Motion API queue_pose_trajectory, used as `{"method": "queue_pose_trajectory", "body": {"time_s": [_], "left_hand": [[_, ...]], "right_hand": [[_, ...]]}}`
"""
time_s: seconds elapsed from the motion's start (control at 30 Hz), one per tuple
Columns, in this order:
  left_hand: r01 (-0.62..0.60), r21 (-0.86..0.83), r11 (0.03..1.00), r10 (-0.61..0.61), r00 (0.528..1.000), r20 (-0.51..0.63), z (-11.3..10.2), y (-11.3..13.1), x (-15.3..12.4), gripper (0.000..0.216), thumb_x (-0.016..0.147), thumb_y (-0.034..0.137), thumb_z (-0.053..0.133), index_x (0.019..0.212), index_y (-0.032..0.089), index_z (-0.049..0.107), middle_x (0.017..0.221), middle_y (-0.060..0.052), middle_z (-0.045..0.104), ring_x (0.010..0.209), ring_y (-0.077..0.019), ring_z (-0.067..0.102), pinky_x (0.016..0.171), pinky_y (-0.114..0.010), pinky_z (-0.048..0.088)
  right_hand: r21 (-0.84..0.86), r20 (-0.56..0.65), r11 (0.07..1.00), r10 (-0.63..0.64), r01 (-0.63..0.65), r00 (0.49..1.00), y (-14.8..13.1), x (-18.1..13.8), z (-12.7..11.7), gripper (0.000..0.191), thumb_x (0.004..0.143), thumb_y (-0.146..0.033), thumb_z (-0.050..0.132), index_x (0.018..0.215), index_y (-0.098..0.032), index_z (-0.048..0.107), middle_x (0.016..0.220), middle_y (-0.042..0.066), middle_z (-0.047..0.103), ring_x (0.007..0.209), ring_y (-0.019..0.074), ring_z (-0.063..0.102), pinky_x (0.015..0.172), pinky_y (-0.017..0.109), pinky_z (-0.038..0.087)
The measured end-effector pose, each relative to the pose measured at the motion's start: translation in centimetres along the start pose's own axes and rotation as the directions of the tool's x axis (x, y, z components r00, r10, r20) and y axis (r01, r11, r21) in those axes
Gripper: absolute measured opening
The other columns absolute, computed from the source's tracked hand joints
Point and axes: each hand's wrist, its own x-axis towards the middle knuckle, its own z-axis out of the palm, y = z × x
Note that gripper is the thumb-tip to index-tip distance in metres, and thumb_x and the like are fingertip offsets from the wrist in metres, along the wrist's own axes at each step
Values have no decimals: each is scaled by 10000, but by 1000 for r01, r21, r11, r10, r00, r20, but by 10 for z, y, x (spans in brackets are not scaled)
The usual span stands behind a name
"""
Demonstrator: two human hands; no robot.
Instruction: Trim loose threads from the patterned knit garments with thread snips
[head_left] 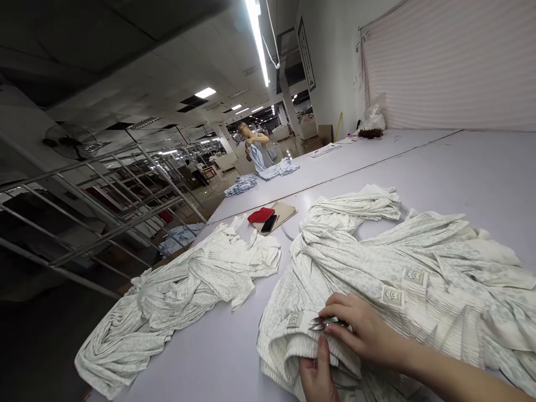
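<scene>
A pile of white patterned garments [397, 268] with small sewn labels lies on the pale table [460, 173] in front of me. My right hand [360, 326] is closed on small metal snips [324, 322], whose tips point at a label [293, 319] on the ribbed hem of the top garment. My left hand [318, 374] pinches that ribbed hem from below, thumb on top, at the near table edge. A second heap of the same white garments [184, 290] lies to the left.
A red pouch [260, 215], a black phone [268, 224] and a tan folder [282, 213] lie further back. Another person [256, 146] stands at the far end handling bluish garments [268, 170]. Metal racks [104, 206] stand left of the table. A striped cloth [452, 67] hangs at right.
</scene>
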Motion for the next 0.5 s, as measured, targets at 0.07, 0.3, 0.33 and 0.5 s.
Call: {"method": "queue_pose_trajectory", "body": {"time_s": [0.07, 0.3, 0.33, 0.5], "left_hand": [[-37, 74, 997, 38, 999, -21, -5, -4, 3, 575, 570, 550, 856, 960, 147, 728, 975, -133, 759, 1013, -293, 702, 839, -307, 568], [-97, 215, 972, 106, 994, -30, -10, -12, 4, 588, 593, 608, 812, 938, 137, 742, 993, -153, 753, 1080, -337, 670, 921, -376, 539], [-100, 230, 968, 110, 993, -31, -10, -13, 3, 590, 592, 620, 806, 927, 139, 742, 987, -156, 753, 1086, -345, 666, 935, -394, 532], [-120, 301, 946, 136, 990, -35, -9, -12, 0, 642, 538, 726, 775, 836, 159, 732, 962, -158, 752, 1036, -349, 678, 989, -441, 495]], "right_hand": [[36, 19, 999, 20, -20, 1000, 1, 0, -4, 184, 956, -254, 535, 1059, -188, 673, 1009, 90, 694, 904, 221, 652, 789, 347, 489], [44, 20, 998, 36, -37, 999, 2, 1, -13, 197, 972, -294, 528, 1061, -195, 674, 1020, 88, 694, 909, 219, 649, 791, 339, 489], [36, 23, 999, 28, -29, 999, 1, 2, -11, 200, 974, -294, 526, 1062, -193, 674, 1020, 89, 696, 910, 221, 651, 793, 345, 485], [42, 43, 999, -8, 6, 999, 1, 8, -2, 194, 979, -290, 520, 1024, -197, 684, 981, 80, 708, 866, 211, 652, 765, 337, 470]]}}
